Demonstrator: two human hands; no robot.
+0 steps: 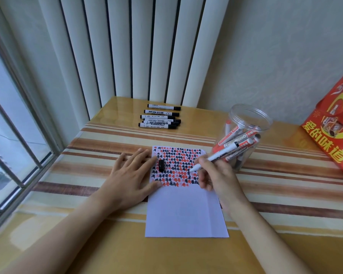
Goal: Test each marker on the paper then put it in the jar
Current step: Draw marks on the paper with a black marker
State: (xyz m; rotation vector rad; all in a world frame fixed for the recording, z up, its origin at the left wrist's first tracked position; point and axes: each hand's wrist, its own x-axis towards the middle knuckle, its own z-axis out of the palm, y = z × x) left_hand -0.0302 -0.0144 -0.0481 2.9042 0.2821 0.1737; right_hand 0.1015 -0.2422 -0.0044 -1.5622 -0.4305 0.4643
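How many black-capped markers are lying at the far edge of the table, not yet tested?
5: the black-capped markers lie in a row near the blinds, stacked front to back. The nearest two overlap, so another could be hidden there.

You see a white sheet of paper [184, 210] lying flat near the table's front edge, its far half packed with red and black marks. An uncapped white marker [216, 156] slants tip-down onto those marks, its black cap [161, 165] lying on the paper's far left part. A clear open jar [244, 135] stands upright just beyond the paper's far right corner, holding red-capped markers [236, 141]. Five capped black markers [159, 118] lie in a row by the table's far edge.
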